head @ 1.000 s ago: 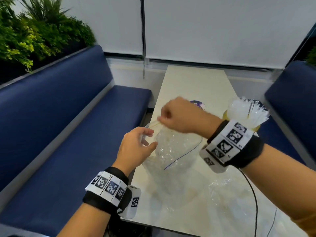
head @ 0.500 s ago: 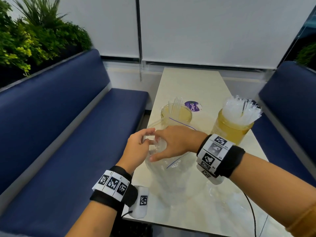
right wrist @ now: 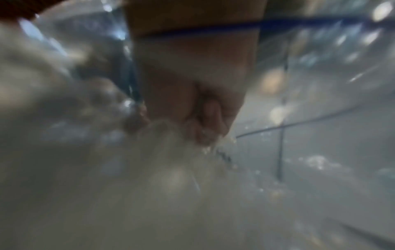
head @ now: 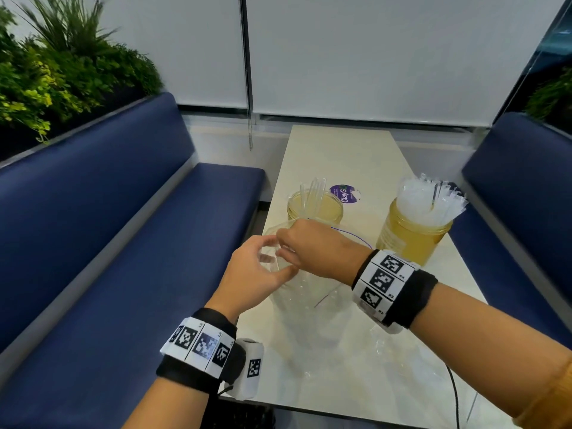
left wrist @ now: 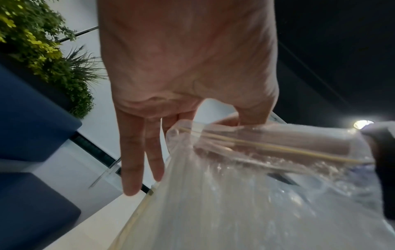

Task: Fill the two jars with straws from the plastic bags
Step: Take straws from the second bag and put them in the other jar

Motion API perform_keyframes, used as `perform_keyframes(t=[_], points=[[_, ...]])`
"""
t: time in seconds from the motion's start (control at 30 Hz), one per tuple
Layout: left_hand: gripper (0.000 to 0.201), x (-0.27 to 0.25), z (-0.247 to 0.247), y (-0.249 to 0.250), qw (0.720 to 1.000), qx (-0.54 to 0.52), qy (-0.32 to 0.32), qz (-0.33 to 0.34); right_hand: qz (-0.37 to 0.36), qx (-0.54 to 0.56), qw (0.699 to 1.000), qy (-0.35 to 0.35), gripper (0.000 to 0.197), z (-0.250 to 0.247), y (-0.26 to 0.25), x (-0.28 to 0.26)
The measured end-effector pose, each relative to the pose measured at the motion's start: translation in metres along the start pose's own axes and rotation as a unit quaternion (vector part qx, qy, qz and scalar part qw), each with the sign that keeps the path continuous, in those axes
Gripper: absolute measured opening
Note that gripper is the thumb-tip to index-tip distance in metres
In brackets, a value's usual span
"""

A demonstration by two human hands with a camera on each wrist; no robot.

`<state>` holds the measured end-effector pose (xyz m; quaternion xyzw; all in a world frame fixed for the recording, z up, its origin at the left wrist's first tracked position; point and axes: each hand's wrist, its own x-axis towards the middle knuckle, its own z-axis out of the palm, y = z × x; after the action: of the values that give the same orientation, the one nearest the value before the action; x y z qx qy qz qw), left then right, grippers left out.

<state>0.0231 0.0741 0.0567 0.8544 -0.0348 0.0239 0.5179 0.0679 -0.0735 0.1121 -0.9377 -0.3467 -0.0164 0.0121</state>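
My left hand (head: 258, 272) pinches the rim of a clear plastic bag (head: 306, 297) with thumb and forefinger and holds its mouth open at the table's left edge. In the left wrist view its other fingers (left wrist: 130, 160) hang straight beside the bag (left wrist: 235, 194). My right hand (head: 312, 249) reaches down into the bag. The right wrist view is blurred: the fingertips (right wrist: 210, 118) sit among clear straws (right wrist: 171, 160), and the grip is unclear. The left jar (head: 329, 212) holds a few straws (head: 312, 193). The right jar (head: 411, 236) is packed with straws (head: 430, 196).
Both jars stand on a pale narrow table (head: 340, 150) between two blue benches (head: 123, 243) (head: 526, 212). A purple sticker (head: 345, 193) lies behind the left jar. More crumpled clear plastic (head: 387, 354) lies near the front edge, beside a black cable (head: 455, 385). Plants (head: 62, 72) stand behind the left bench.
My right hand came down from above the left jar and has gone into the bag. The left jar now shows a few straws. My left hand keeps hold of the rim.
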Motion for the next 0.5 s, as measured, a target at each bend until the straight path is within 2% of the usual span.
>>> perform_keyframes(t=[0.1,0.23,0.3,0.43,0.5], points=[[0.087,0.001,0.001,-0.003,1.0,0.013,-0.01,-0.016,0.022,0.019,0.999,0.041,0.03,-0.016,0.001,0.003],[0.092,0.002,0.009,0.012,0.999,0.035,0.021,-0.034,0.018,0.04,0.994,0.101,0.029,-0.037,-0.001,0.008],[0.082,0.005,0.016,0.02,0.997,0.031,0.055,-0.034,-0.001,0.047,0.992,0.117,0.027,-0.041,-0.005,0.012],[0.041,0.014,0.028,0.023,0.992,-0.063,0.103,-0.028,-0.017,0.071,0.989,0.131,0.026,-0.043,-0.008,0.016],[0.033,0.016,0.031,0.022,0.987,-0.096,0.128,-0.012,-0.005,0.101,0.983,0.154,0.031,-0.047,-0.008,0.013]])
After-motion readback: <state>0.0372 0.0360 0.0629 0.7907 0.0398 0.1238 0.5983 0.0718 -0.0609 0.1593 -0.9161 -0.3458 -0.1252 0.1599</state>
